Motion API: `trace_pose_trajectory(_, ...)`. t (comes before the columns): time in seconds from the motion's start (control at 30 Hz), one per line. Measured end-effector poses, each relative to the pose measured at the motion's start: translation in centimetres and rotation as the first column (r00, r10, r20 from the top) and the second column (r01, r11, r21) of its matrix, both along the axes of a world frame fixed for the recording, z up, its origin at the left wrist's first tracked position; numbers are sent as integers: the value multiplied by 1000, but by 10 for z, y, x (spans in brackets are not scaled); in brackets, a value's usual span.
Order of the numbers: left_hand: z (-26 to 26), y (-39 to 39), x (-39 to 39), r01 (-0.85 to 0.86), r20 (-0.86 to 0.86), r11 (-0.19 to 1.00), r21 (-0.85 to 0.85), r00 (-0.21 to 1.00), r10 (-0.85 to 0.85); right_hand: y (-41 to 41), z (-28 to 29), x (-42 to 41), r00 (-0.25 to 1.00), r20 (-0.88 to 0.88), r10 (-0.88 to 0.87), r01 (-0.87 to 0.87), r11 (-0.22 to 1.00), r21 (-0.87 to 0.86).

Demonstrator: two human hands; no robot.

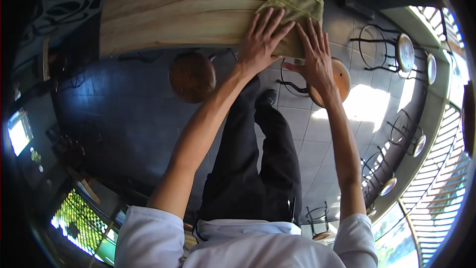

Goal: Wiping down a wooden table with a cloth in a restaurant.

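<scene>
An olive-green piece of cloth with a stitched seam lies at the right end of a wooden table, its lower part reaching the front edge. My left hand rests flat on the cloth's left side, fingers spread. On the right side, my right hand presses with its fingers over the cloth, thumb pointing left. Both palms face down, and neither hand grasps anything. Part of the cloth is hidden beneath my fingers.
A round wooden stool stands below the table's front edge, and another stool is behind my right wrist. More stools line the slatted window side at right. Sunlight falls on the tiled floor.
</scene>
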State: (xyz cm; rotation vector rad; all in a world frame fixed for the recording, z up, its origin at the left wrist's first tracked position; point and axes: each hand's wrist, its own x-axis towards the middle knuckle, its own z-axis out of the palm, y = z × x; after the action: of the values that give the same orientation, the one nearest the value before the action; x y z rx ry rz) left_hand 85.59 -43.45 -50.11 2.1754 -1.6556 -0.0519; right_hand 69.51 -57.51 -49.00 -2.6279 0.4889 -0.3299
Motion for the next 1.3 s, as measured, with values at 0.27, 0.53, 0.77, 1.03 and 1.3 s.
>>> trace_pose_trajectory(0.27, -12, 43, -45, -368, -118, 921, -125, 927, 355, -7, -1, 45, 951, -92, 294, -307, 927, -214)
trace_pose_trajectory(0.53, -40, 104, -121, -809, -979, 552, 203, -172, 108, 87, -16, 144, 929, 20, 370, -351, 895, -276)
trace_pose_trajectory(0.77, 1, 51, -33, -802, -727, 556, 217, -512, -456, 58, 0, 102, 955, -21, 294, -294, 943, -159)
trace_pose_trajectory(1.03, -33, -28, -125, -769, -648, 587, 252, -585, -488, 30, 0, 23, 980, -119, 162, -187, 951, -246)
trace_pose_trajectory(1.3, -26, -61, -99, -771, -511, 347, 534, -621, -594, 11, -7, 4, 994, -94, 53, -76, 962, -261)
